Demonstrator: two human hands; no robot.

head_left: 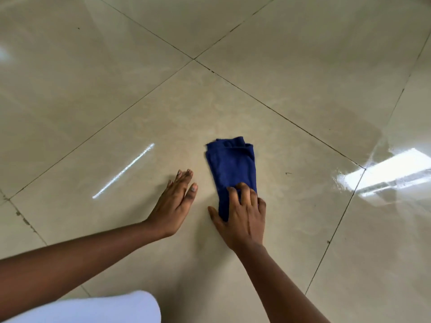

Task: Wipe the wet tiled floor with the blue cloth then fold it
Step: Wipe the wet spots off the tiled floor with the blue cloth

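Note:
The blue cloth (231,166) lies folded into a narrow strip on the glossy beige tiled floor (163,117), running away from me. My right hand (242,213) rests on its near end, fingers curled and pressing the fabric down. My left hand (177,203) lies flat on the bare tile just left of the cloth, fingers together and holding nothing, a small gap between it and the fabric. The cloth's far end shows bunched layered edges.
Dark grout lines cross the floor in a diamond pattern. A wet sheen and bright window reflection (387,171) show on the tiles at the right. A white garment over my knee (112,308) fills the bottom left corner.

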